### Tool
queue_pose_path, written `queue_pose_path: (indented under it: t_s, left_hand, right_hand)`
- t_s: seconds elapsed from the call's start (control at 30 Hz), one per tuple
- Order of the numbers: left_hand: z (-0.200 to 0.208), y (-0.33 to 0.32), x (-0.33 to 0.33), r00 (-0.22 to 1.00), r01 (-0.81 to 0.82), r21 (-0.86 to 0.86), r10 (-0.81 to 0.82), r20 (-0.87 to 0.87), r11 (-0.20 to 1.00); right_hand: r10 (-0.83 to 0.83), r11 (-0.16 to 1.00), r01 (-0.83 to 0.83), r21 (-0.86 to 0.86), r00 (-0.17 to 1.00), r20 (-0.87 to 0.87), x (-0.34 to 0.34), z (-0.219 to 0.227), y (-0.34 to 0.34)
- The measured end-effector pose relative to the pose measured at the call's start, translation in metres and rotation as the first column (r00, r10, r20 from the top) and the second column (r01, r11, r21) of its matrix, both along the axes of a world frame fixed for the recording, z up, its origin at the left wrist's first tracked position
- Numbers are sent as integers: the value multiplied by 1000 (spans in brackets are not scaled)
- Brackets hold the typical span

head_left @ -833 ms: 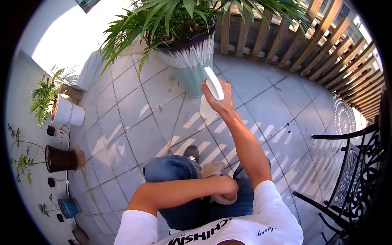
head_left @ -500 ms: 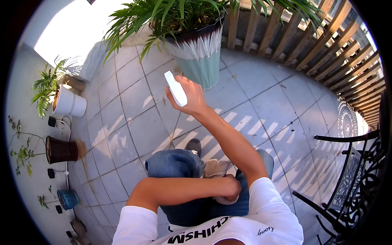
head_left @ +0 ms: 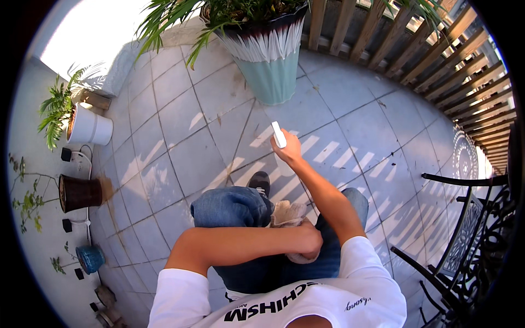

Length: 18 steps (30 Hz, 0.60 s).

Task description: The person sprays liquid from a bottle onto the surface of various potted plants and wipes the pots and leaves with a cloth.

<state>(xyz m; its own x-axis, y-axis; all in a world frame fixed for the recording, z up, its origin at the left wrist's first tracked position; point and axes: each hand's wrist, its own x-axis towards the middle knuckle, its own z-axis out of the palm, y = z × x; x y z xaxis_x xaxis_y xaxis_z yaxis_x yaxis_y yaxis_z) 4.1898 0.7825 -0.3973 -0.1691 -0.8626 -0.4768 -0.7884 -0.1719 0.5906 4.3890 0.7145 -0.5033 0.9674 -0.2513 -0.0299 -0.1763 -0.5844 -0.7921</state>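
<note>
My right hand (head_left: 289, 147) is stretched out ahead of my knees, low over the tiles. Its fingers are wrapped round a white spray bottle (head_left: 279, 135); only the narrow top shows, and the body below is hidden. My left arm lies across my lap. In my left hand (head_left: 309, 240) is a beige cloth (head_left: 288, 213), bunched between my knees, with part of it hanging under the fist. My jeans (head_left: 232, 206) and one dark shoe (head_left: 259, 182) show beside the cloth.
A tall pale-green planter (head_left: 272, 76) with a leafy plant stands ahead. A slatted wooden fence (head_left: 399, 41) runs along the far right, and a black metal chair (head_left: 465, 235) is at the right. Smaller pots, including a white one (head_left: 90, 124) and a brown one (head_left: 79, 193), line the left wall.
My right hand has moved back from the planter, lower and to the right, still holding the spray bottle. The left hand stays on the cloth. The view has shifted slightly.
</note>
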Motion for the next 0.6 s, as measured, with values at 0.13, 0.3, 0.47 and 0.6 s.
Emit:
queue_pose_path:
  t_s: [0.13, 0.3, 0.47, 0.6]
  left_hand:
    - [4, 0, 2, 1000, -2, 12, 2, -8, 1000]
    - [23, 4, 18, 996, 14, 25, -12, -94, 1000]
    - [71, 7, 54, 959, 35, 97, -6, -284, 995]
    - [132, -13, 93, 911, 66, 296, 63, -407, 953]
  right_hand:
    - [-3, 997, 0, -72, 999, -43, -8, -22, -28]
    - [-214, 964, 187, 191, 967, 136, -10, -33, -62]
    - [-84, 995, 92, -28, 976, 203, -26, -44, -118]
    - [-56, 994, 78, -76, 966, 252, -43, -66, -174]
